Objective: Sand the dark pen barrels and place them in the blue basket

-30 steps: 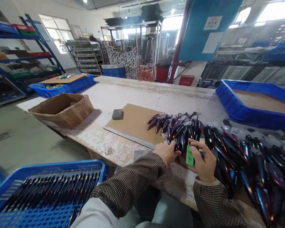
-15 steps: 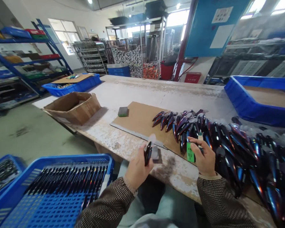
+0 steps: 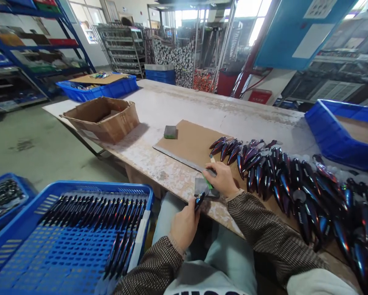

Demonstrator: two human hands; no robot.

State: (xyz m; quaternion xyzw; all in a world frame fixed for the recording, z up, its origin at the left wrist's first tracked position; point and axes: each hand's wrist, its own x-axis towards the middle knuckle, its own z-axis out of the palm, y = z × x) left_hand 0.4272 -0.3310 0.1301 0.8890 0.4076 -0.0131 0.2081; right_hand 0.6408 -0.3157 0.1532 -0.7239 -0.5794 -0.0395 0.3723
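Observation:
My left hand [image 3: 184, 224] grips a glossy dark iridescent tapered piece [image 3: 199, 201] by its lower part, just off the table's front edge. My right hand [image 3: 222, 178] rests above a small grey pad [image 3: 202, 186] and pinches a green tag-like strip [image 3: 208, 184], partly hidden by the fingers. To the right lies a large heap of similar tapered pieces [image 3: 278, 180], spread over a brown cardboard sheet [image 3: 186, 143]. A green-and-grey sanding block [image 3: 170, 132] sits on that sheet, farther from my hands.
Rows of long dark pens lie in a blue perforated basket [image 3: 70, 241] by my left arm. A cardboard box [image 3: 102, 119] stands on the worktable [image 3: 184, 106]. Blue crates stand at the right [image 3: 340, 131] and far left [image 3: 94, 88].
My right hand has moved left from the heap to the grey pad, carrying the green strip. My left hand has dropped lower and closer to me with the dark piece. The view has turned slightly.

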